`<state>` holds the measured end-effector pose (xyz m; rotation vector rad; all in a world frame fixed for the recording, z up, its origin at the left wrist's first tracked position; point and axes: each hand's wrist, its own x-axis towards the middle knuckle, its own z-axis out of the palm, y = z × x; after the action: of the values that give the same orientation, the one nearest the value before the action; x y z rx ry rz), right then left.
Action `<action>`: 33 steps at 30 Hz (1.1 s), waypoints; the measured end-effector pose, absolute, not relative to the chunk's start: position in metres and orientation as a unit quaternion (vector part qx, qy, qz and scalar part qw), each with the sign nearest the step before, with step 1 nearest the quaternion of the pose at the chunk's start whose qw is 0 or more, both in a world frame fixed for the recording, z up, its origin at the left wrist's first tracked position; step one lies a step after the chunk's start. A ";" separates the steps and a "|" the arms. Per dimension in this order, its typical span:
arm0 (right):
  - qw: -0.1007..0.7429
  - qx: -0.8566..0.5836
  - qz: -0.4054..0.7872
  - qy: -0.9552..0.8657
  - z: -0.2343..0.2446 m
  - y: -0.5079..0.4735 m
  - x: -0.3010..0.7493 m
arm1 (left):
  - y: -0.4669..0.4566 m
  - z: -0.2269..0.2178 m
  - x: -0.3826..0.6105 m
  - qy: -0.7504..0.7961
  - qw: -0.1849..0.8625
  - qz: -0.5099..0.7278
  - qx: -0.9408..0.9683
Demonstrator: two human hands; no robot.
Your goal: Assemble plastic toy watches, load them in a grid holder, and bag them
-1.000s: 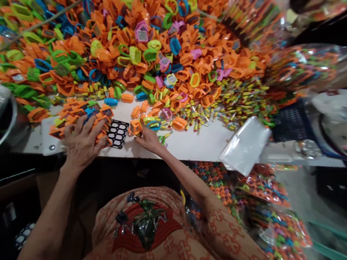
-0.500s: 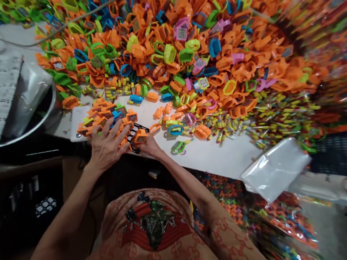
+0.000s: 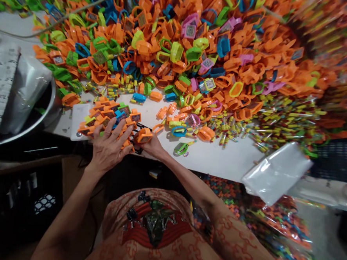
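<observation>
My left hand point(image 3: 109, 143) lies flat with fingers spread on a cluster of orange toy watch pieces point(image 3: 103, 116) set in a black grid tray point(image 3: 137, 137) at the table's near edge. My right hand point(image 3: 151, 146) pinches one orange watch piece point(image 3: 144, 135) over the tray's right end. A huge heap of orange, green, blue and pink plastic watch bands point(image 3: 196, 49) covers the table behind.
Small yellow and green wrapped sticks point(image 3: 268, 116) lie scattered at the right. A clear plastic bag point(image 3: 276, 171) hangs over the white table's point(image 3: 219, 156) front edge. A metal bowl point(image 3: 36, 117) stands at the left. Filled bags point(image 3: 270, 218) sit below on the right.
My right hand picked an orange piece from the loose ones and carried it left onto the tray, beside my left hand. The view shifted, so the table appears further right.
</observation>
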<state>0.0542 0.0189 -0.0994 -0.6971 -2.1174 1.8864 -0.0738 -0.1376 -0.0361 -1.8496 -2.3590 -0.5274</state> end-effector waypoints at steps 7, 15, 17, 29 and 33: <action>0.101 -0.252 0.714 -0.646 -0.105 0.032 0.059 | -0.135 -0.034 -0.074 -0.771 0.048 -0.171 -0.611; 0.053 -0.200 0.604 -0.770 -0.095 0.033 0.057 | -0.137 -0.033 -0.077 -0.781 -0.004 -0.152 -0.606; 0.018 -0.170 0.557 -0.813 -0.088 0.034 0.054 | -0.137 -0.033 -0.078 -0.781 -0.007 -0.156 -0.605; 0.016 -0.212 0.314 -0.925 -0.050 0.086 0.075 | -0.120 -0.030 -0.069 -0.782 0.001 -0.204 -0.589; -0.038 -0.194 0.185 -0.963 -0.057 0.127 0.079 | -0.117 -0.028 -0.073 -0.788 -0.002 -0.204 -0.581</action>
<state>0.0789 0.1273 -0.0568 -0.6251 -3.0991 0.5939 -0.0726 -0.1170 -0.0280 -1.8271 -2.4788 -0.6426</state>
